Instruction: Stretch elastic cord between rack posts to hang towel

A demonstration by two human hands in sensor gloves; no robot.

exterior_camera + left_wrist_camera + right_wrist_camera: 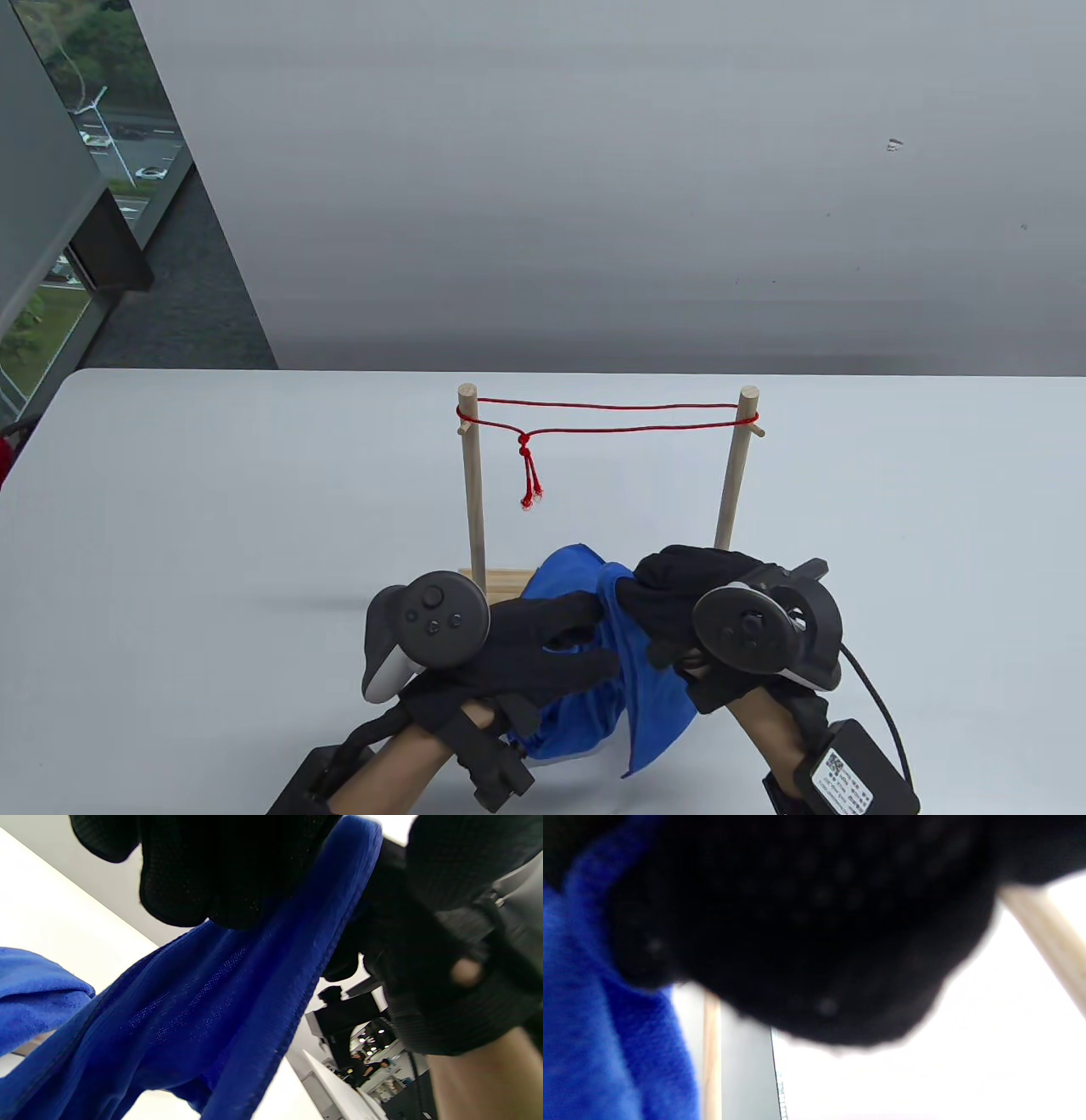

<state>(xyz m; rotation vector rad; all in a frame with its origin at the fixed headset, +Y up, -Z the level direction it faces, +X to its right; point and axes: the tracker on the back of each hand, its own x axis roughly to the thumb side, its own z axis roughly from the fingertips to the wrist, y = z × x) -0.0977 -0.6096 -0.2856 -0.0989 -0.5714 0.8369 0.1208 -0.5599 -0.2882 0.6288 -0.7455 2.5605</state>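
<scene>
Between the rack posts [469, 475] the red cord [611, 416] was strung; both hands, left hand [526, 654] and right hand [679, 594], grasped the blue towel [653, 696], not yet hung.

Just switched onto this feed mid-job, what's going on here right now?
The red elastic cord is already strung between the two wooden rack posts, its knotted tail hanging near the left post. Both gloved hands now hold the blue towel low in front of the rack: the left hand grips its bunched left side, and the right hand pinches an upper edge. The towel is not yet over the cord.
</scene>
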